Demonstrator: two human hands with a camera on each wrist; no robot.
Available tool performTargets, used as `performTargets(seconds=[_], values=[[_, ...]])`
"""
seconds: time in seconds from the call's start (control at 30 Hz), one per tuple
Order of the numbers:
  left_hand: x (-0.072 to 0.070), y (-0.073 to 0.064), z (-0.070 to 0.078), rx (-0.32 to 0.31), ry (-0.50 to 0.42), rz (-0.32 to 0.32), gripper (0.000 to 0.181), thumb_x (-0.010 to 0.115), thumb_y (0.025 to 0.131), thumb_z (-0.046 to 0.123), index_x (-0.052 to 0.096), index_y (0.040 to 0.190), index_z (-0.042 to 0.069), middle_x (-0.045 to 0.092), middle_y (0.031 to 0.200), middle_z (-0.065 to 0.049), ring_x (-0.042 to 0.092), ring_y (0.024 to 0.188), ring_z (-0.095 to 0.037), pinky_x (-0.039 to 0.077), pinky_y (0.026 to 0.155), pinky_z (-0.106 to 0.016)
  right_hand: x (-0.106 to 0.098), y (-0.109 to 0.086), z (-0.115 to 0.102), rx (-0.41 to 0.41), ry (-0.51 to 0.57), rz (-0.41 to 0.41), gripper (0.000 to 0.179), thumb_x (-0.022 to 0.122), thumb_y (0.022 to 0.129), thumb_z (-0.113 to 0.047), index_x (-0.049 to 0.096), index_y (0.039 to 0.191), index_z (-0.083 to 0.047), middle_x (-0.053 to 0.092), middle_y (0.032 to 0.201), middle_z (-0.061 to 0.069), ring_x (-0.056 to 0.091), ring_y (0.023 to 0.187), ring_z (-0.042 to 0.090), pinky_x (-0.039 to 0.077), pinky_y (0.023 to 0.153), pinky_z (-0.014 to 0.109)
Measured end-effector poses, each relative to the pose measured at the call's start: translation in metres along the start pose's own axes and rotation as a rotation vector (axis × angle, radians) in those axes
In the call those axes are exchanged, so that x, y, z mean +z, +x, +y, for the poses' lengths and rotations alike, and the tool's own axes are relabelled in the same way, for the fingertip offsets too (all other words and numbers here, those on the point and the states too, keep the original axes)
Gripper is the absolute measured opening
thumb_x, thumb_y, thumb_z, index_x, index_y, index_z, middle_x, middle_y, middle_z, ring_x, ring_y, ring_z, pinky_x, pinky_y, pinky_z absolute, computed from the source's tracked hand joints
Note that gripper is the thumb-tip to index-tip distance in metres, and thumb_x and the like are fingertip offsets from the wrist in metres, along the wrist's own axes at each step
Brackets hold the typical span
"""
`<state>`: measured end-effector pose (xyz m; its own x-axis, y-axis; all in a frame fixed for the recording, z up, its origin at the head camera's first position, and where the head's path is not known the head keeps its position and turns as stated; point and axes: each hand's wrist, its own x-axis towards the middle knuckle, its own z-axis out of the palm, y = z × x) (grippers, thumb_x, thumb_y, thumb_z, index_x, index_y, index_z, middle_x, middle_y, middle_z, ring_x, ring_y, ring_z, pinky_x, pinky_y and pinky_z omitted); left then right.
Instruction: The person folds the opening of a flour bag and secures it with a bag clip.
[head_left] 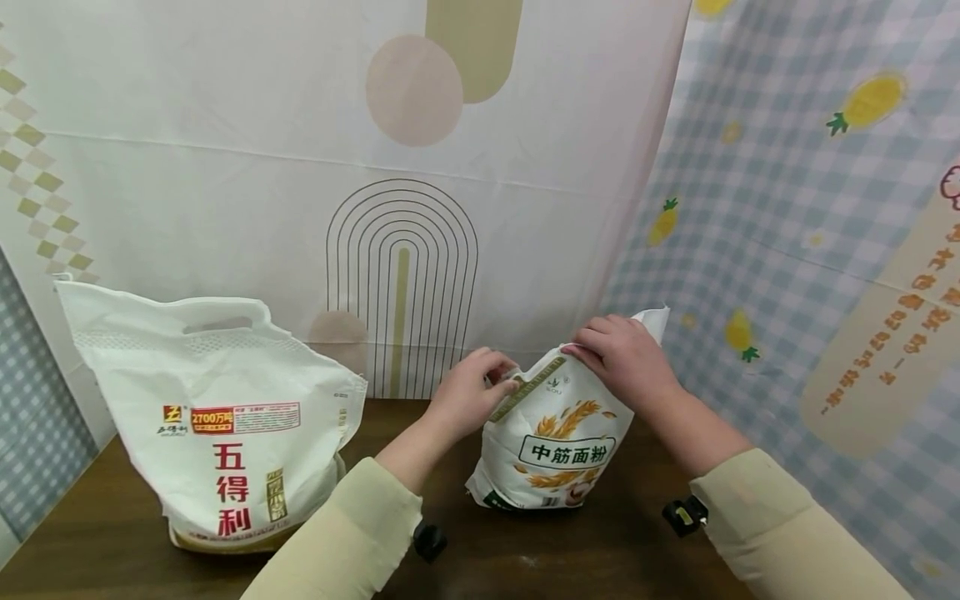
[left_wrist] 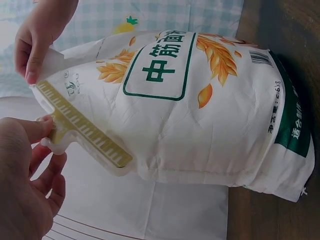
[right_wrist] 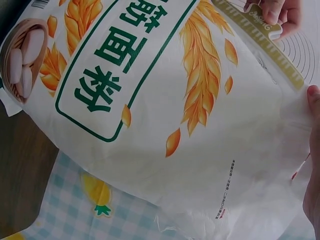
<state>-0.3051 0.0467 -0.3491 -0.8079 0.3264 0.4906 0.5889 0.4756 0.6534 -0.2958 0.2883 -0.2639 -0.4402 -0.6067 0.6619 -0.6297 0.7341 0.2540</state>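
Observation:
A white flour bag (head_left: 517, 442) with green lettering and printed wheat ears stands on the table, leaning slightly to the right. Along its top runs a gold band with a carrying handle (left_wrist: 65, 122). My left hand (head_left: 467, 393) pinches this handle at the bag's upper left, thumb on the gold face and fingers behind. My right hand (head_left: 628, 360) grips the top edge farther right, its thumb on the front near the end of the band. In the right wrist view only part of the right hand (right_wrist: 313, 160) shows at the edge.
A larger white flour bag (head_left: 195, 367) with red lettering and a cut-out handle stands on the left of the dark wooden table (head_left: 525, 550). Behind hangs a pale patterned cloth (head_left: 247, 208); a blue checked cloth (head_left: 757, 208) with pineapples hangs at the right.

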Motion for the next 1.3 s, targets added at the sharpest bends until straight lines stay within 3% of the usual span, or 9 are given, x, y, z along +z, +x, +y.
performTargets(seconds=[0.5,0.9,1.3], values=[[0.003,0.002,-0.002,0.012,-0.097,0.035,0.015,0.071,0.093,0.028,0.070,0.105,0.021,0.060,0.097,0.009,0.058,0.089,-0.009,0.050,0.077,-0.032,0.001,0.000,0.000,-0.022,0.044,0.010,0.012,0.078,0.085,-0.018,0.068,0.080,-0.012,0.064,0.077,-0.001,0.061,0.072,0.022,0.049,0.065,0.043],[0.000,0.004,-0.010,-0.042,-0.201,-0.052,0.031,0.069,0.094,0.031,0.066,0.122,0.019,0.059,0.112,0.004,0.058,0.100,-0.013,0.052,0.080,-0.034,-0.004,0.004,-0.001,-0.053,0.037,-0.009,0.012,0.078,0.085,-0.022,0.071,0.081,-0.012,0.064,0.077,-0.001,0.062,0.072,0.021,0.051,0.067,0.043],[-0.001,0.002,-0.010,-0.034,-0.211,-0.047,0.037,0.070,0.093,0.032,0.065,0.127,0.017,0.059,0.112,0.002,0.058,0.097,-0.014,0.052,0.076,-0.033,-0.007,0.000,0.000,-0.019,-0.047,-0.038,0.017,0.075,0.088,-0.027,0.073,0.093,-0.011,0.068,0.090,0.004,0.064,0.088,0.028,0.048,0.085,0.052]])
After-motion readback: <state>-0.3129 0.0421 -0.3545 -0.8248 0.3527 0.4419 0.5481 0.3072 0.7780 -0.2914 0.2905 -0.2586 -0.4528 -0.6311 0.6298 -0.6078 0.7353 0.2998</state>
